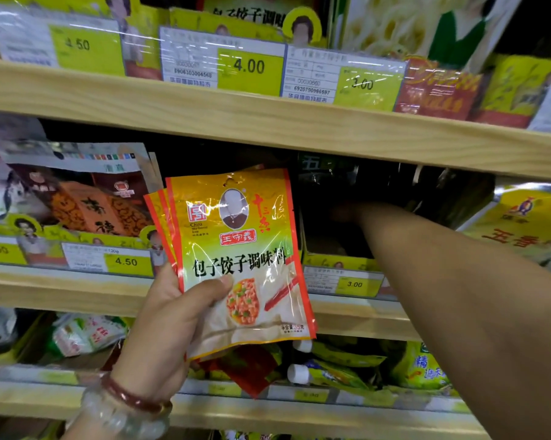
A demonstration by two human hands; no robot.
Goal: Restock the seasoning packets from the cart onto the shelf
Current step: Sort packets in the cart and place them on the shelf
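Nearest the camera, the left hand (169, 315) holds a small fan of seasoning packets (239, 255) upright, thumb pressed across the front of the foremost one and fingers curled behind; at least two more edges show behind its left side. The packets stand with their long axis vertical, just in front of the middle shelf's front edge (77, 290), left of the dark gap they seem meant for. The front packet is glossy, yellow at the top fading to pale at the bottom, red-bordered, with an oval portrait, black characters across the middle and a picture of filling below. Farther in, the right forearm crosses from the lower right corner, and the right hand (347, 212) is deep inside the shaded slot on the middle shelf, above the 3.00 price tag (355, 284); whether its fingers are spread or closed cannot be told. The slot lies to the right of and behind the held packets, so the right hand is nearer to it.
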